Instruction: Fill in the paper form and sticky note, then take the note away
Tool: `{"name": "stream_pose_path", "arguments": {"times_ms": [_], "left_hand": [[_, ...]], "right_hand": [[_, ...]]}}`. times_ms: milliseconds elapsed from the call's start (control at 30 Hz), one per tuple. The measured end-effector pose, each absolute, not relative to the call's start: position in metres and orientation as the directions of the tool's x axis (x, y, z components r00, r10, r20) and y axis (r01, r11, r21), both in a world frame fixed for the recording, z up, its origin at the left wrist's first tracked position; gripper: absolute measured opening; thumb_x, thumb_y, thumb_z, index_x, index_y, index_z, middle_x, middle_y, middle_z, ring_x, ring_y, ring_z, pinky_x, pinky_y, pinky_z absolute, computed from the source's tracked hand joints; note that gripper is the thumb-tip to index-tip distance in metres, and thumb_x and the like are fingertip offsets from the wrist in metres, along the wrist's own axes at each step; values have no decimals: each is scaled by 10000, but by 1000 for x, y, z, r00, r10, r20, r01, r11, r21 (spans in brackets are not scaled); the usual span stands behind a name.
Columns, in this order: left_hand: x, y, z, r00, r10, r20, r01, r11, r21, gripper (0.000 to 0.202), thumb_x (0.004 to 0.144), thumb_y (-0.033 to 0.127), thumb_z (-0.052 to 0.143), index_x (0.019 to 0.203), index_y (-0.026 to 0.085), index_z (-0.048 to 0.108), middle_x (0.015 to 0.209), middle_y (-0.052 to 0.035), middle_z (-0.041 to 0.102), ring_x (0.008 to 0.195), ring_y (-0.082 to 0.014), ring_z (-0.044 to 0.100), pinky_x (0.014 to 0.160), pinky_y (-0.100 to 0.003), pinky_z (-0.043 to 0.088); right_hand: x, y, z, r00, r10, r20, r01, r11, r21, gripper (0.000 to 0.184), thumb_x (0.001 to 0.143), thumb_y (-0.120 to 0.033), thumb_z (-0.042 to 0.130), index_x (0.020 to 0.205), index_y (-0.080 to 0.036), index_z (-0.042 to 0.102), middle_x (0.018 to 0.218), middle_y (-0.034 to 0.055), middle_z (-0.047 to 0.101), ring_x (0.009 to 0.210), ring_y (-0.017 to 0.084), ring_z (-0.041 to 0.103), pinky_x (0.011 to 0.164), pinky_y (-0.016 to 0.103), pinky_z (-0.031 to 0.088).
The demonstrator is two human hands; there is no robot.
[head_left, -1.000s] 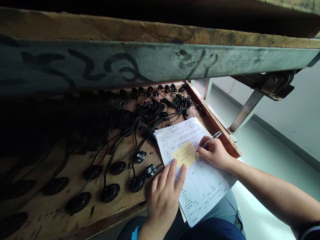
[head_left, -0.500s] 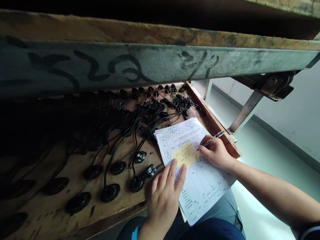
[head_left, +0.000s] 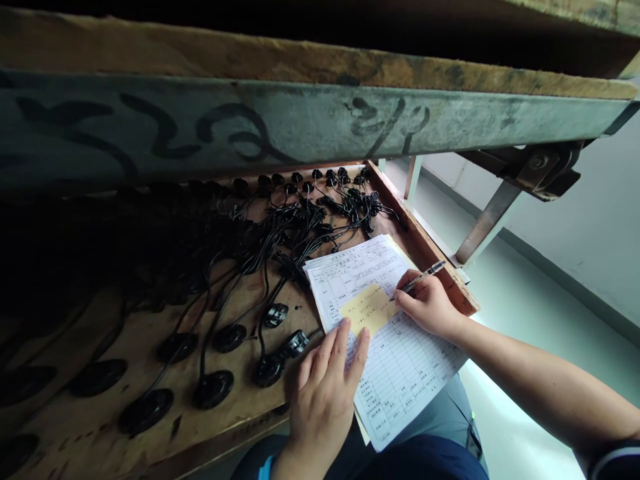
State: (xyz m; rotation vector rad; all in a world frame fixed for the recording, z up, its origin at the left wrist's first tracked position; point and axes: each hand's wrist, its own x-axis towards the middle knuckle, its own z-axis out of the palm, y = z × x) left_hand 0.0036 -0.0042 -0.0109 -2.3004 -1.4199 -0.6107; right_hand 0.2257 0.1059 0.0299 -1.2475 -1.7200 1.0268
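My right hand (head_left: 426,303) is closed on a pen (head_left: 419,277), its tip resting on a yellow note (head_left: 366,309). The note lies on a printed form (head_left: 395,360) of white sheets at the right end of a wooden tray (head_left: 235,407). My left hand (head_left: 324,393) lies flat with fingers stretched out, pressing the form's lower left edge just below the note. Several black round parts with wires (head_left: 270,267) are spread over the tray to the left of the papers.
A worn shelf beam (head_left: 310,120) with black scrawled marks hangs low across the view above the tray. A metal bracket and leg (head_left: 505,193) stand at the right, over a pale floor (head_left: 530,300). My lap (head_left: 425,460) is under the form's near corner.
The view has shifted slightly left and down. The pen tip has crept a little along the yellow note. My left hand keeps its place on the form.
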Motion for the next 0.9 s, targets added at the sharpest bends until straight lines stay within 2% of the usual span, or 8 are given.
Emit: {"name": "stream_pose_path", "arguments": {"times_ms": [900], "left_hand": [[3, -4, -11, 410, 738, 536, 898, -430, -95, 485, 993, 39, 450, 1426, 198, 599, 1492, -188, 572, 1239, -333, 626, 937, -446, 441]], "right_hand": [[225, 107, 33, -250, 965, 85, 356, 173, -918, 50, 795, -173, 620, 748, -159, 613, 641, -35, 558, 571, 88, 488, 536, 230, 383]]}}
